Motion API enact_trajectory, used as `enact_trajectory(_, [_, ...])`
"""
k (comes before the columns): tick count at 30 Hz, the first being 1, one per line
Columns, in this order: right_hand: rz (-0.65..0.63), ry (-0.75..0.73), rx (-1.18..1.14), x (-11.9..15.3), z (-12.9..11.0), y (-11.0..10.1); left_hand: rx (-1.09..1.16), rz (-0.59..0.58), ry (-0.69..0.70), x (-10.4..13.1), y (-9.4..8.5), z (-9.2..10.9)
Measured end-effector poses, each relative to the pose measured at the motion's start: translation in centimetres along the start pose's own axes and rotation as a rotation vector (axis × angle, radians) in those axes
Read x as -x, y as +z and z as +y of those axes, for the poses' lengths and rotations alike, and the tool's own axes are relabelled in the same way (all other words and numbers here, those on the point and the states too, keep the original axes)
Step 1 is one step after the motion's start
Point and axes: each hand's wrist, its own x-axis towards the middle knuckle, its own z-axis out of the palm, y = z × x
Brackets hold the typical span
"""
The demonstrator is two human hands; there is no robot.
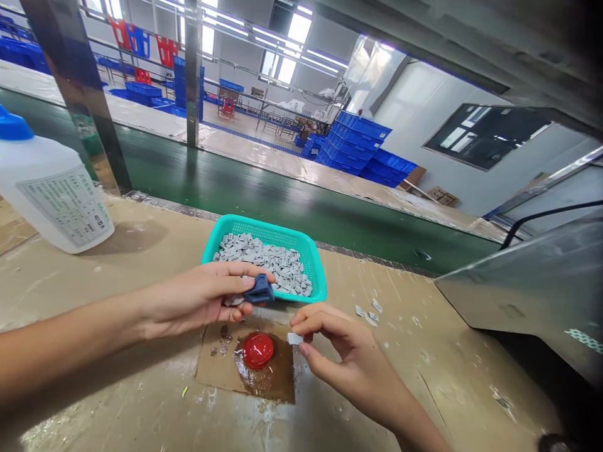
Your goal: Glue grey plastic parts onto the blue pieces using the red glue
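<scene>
My left hand [207, 290] grips a dark blue plastic part [260, 289] between thumb and fingers, in front of a teal basket [321, 276]. Something pale also shows under that thumb, partly hidden by the fingers. In my right hand [342, 345], a small light grey plastic piece [294, 339] is pinched between thumb and fingertips. Just left of that piece, a shiny red dome [258, 350] sits on a wet square of brown cardboard [221, 371]. Many small grey pieces [264, 256] fill the basket's floor.
A large white bottle [56, 188] with a blue cap stands at the left. Several loose grey pieces [370, 316] lie right of the basket. Behind runs a green conveyor belt [235, 182]. A metal panel [527, 289] borders the right side. Blue crates [353, 141] are stacked farther back.
</scene>
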Motion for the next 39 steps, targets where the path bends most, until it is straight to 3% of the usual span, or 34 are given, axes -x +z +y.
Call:
enact_trajectory(4, [-0.009,-0.038,-0.010,-0.1,-0.8,-0.7,0.043,-0.014,-0.060,0.5,0.4,0.0])
enact_trajectory(9, [0.105,-0.173,-0.109,-1.1,-2.4,-1.5,0.044,-0.092,-0.107,0.9,1.0,0.1])
enact_trajectory(15, [0.050,-0.224,-0.024,-2.5,-4.5,-0.6,-0.055,-0.109,-0.161,1.2,1.1,-0.1])
enact_trajectory(23, [0.041,-0.217,0.033,-3.1,-4.1,0.4,0.064,-0.184,-0.204,0.9,1.0,-0.2])
enact_trajectory(30, [0.107,-0.297,0.168,-3.4,-4.3,0.6,0.046,-0.084,-0.181,0.8,1.2,-0.4])
enact_trajectory(39, [0.077,-0.288,0.172,-3.2,-4.6,0.8,-0.459,-0.208,-0.018,1.6,0.8,0.5])
